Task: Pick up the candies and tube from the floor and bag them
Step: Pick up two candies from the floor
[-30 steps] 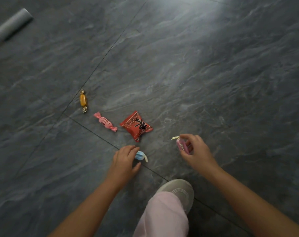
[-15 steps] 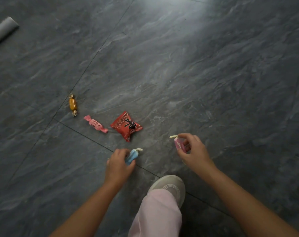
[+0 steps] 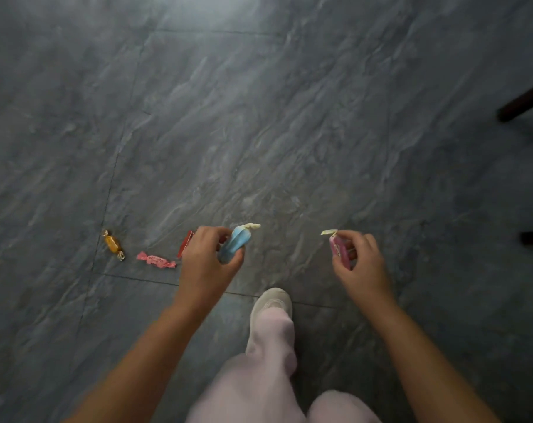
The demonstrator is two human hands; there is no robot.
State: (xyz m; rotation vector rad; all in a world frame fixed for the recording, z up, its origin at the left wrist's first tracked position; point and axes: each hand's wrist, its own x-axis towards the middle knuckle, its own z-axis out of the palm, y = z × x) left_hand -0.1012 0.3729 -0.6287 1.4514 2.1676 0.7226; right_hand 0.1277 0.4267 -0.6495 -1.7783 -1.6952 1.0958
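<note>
My left hand [image 3: 205, 264] is lifted off the grey floor and grips a blue wrapped candy [image 3: 237, 243] with a pale twisted end. To its right, my right hand [image 3: 361, 264] holds a pink wrapped candy [image 3: 339, 250]. Three sweets lie on the floor to the left: an orange candy [image 3: 113, 244], a pink twisted candy [image 3: 156, 260] and a red packet [image 3: 185, 243], mostly hidden behind my left hand. The grey tube is out of view, and no bag is visible.
My pale shoe [image 3: 271, 305] and pink trouser legs fill the bottom centre. Dark furniture legs [image 3: 523, 102] stick in from the right edge. Tile joints cross the grey stone floor [image 3: 259, 132].
My left hand has lifted the blue candy off the floor and now hides most of the red packet. The view has swung right, so the grey tube has left the frame.
</note>
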